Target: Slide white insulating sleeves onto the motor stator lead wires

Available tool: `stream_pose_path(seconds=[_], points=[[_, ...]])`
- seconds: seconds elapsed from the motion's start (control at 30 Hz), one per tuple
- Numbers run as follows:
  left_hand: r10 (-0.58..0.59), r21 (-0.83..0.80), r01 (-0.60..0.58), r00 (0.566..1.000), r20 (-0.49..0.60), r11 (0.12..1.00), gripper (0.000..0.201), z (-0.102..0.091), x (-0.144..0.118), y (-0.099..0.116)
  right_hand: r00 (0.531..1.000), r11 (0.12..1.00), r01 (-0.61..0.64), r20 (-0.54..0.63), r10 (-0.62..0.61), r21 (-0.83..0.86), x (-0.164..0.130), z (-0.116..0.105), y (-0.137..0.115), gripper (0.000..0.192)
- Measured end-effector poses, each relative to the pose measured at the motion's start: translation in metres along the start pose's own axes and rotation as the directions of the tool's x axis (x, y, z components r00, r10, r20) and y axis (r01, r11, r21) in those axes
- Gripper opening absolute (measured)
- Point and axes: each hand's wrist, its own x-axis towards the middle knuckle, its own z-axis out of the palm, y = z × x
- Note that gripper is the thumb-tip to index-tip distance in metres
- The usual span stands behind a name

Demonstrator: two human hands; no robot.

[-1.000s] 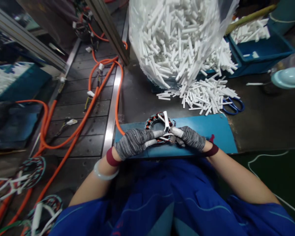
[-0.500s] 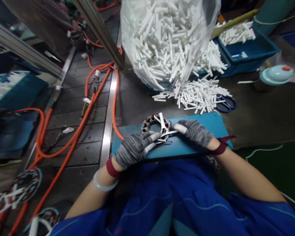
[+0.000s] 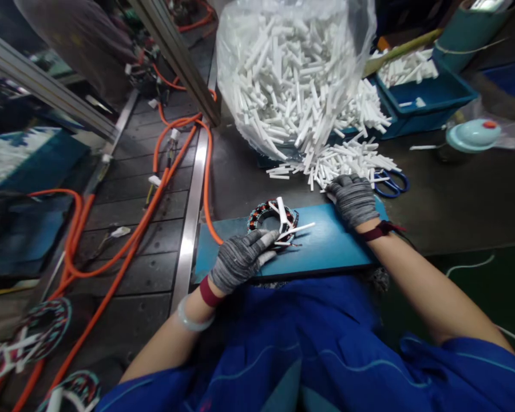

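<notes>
Since the earlier frame, gloved right hand (image 3: 352,197) has left the round copper-wound stator ring (image 3: 271,216) for the loose white tubes (image 3: 347,163), fingers curled, grasp unclear. Gloved left hand (image 3: 240,260) pins the ring on the blue board (image 3: 326,246); loosened pressure could let it slide.

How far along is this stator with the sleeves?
Done: several white sleeves already stick out of the stator on the blue board. In hand: the left hand steadies the stator while the right hand reaches into the loose sleeve pile. Left: bare leads are too small to count.
</notes>
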Motion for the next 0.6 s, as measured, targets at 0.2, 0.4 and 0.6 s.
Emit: stream_pose_path(seconds=[0.2, 0.4, 0.6], points=[[-0.009, -0.022, 0.007, 0.998, -0.062, 1.000, 0.036, 0.004, 0.000, 0.002, 0.995, 0.995, 0.096, 0.015, -0.095, -0.034, 0.015, -0.005, 0.005, 0.032], [-0.011, -0.035, 0.008, 0.997, -0.070, 0.999, 0.036, 0.002, 0.002, 0.004, 0.990, 0.998, 0.055, -0.130, -0.050, 0.033, -0.012, -0.007, -0.004, 0.037], [-0.013, -0.008, 0.013, 0.999, -0.050, 1.000, 0.038, 0.000, 0.002, 0.007, 0.998, 0.997, 0.032, -0.052, -0.028, 0.077, -0.034, 0.007, -0.020, 0.036]])
